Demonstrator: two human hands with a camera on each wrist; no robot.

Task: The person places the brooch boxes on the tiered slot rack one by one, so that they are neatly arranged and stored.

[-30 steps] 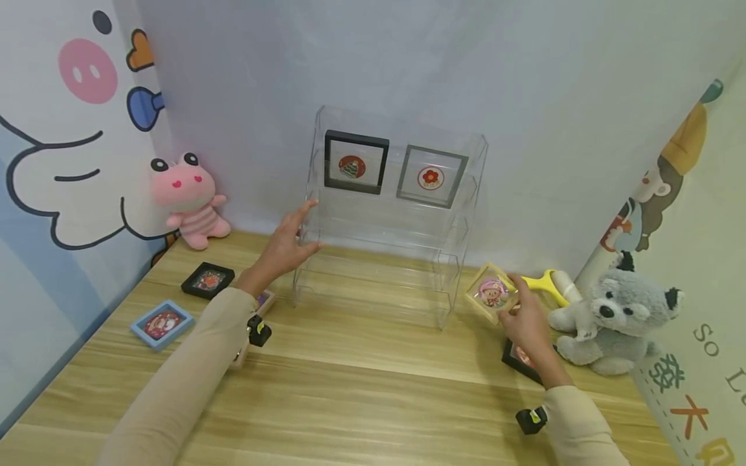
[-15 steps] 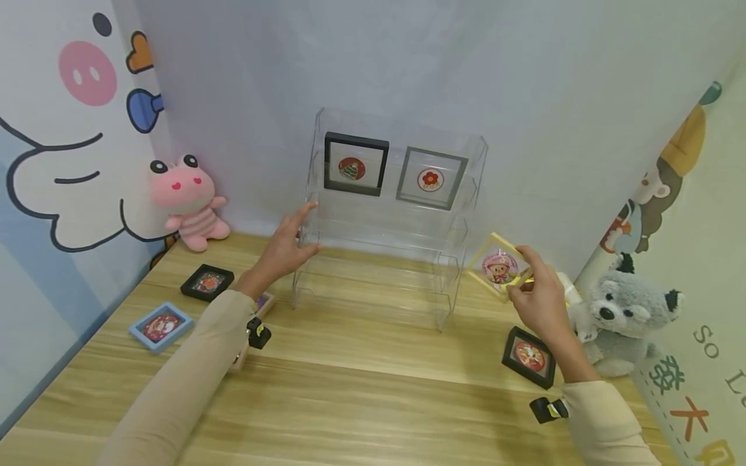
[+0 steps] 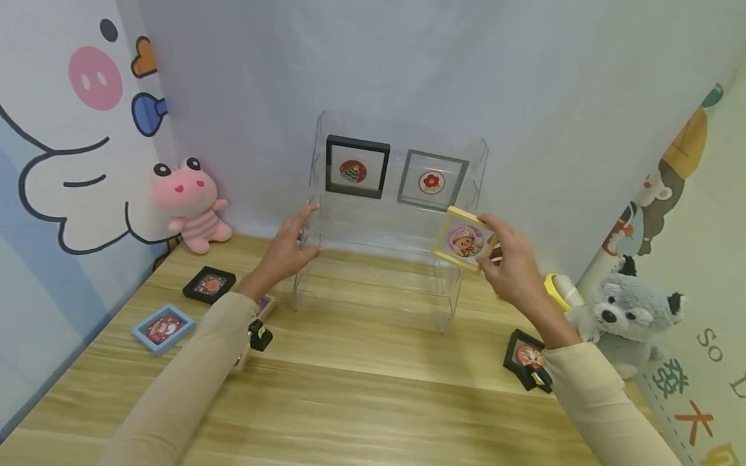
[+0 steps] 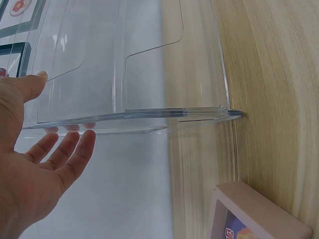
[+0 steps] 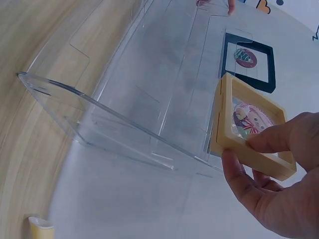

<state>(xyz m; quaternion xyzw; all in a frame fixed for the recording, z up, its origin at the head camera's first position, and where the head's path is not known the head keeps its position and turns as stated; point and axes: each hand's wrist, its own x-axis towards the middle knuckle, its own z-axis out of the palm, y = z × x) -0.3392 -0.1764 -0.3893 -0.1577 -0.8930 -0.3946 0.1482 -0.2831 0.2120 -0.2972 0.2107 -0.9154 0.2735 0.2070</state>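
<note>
My right hand pinches a yellow picture frame by its right side; a round pink cartoon picture shows inside it. The frame is raised in front of the clear acrylic stand, overlapping its right side. In the right wrist view, thumb and fingers grip one edge of it. My left hand is spread at the stand's left side, fingertips right at the clear panel, thumb apart from the fingers. On the upper tier stand a black frame with a tree picture and a grey frame with a red flower.
On the table's left lie a black frame, a blue frame and a pinkish frame. Another black frame lies at the right. A pink plush and a grey plush dog sit by the walls; a yellow-handled item is behind the dog.
My right hand has lifted the yellow frame from near the table at the right and carried it up and left to the stand's right side. My left hand stays in place.
</note>
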